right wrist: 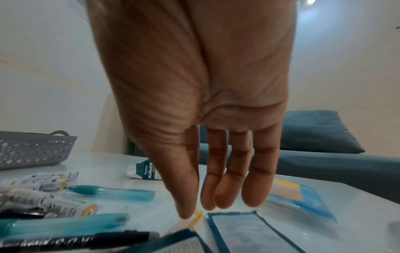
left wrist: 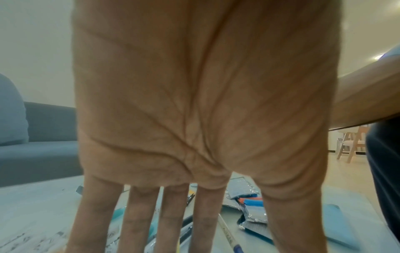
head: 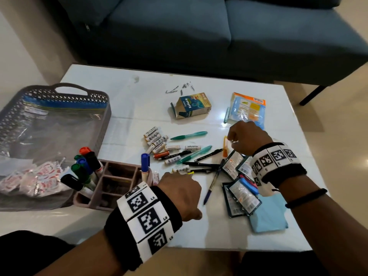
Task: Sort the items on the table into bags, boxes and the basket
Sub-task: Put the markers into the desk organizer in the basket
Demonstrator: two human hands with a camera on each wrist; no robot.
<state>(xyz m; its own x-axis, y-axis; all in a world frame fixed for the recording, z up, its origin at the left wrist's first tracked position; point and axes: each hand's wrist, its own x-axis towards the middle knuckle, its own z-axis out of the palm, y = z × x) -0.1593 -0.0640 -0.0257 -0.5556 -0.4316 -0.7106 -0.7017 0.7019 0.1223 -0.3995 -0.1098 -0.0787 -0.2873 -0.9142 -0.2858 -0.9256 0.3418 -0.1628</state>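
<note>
My left hand (head: 179, 193) hovers palm down over the pens and batteries (head: 159, 145) in the middle of the white table (head: 123, 92). Its fingers (left wrist: 171, 214) are straight and spread, holding nothing. My right hand (head: 247, 138) hangs over a small yellow-orange strip (head: 225, 146) beside the dark-edged sachets (head: 241, 194). In the right wrist view its fingers (right wrist: 216, 188) point straight down, the thumb tip at the yellow strip (right wrist: 198, 218) and a sachet (right wrist: 244, 231) just below. Teal pens (head: 189, 135) and black pens (head: 201, 164) lie between the hands.
A grey basket (head: 12, 116) at the left holds a clear zip bag (head: 59, 126) and white-red sachets. A brown organizer (head: 117, 182) with markers (head: 83, 166) stands beside it. A Koflet-H box (head: 191, 105) and an orange-blue packet (head: 249, 108) lie farther back. A blue sofa (head: 199, 32) is behind the table.
</note>
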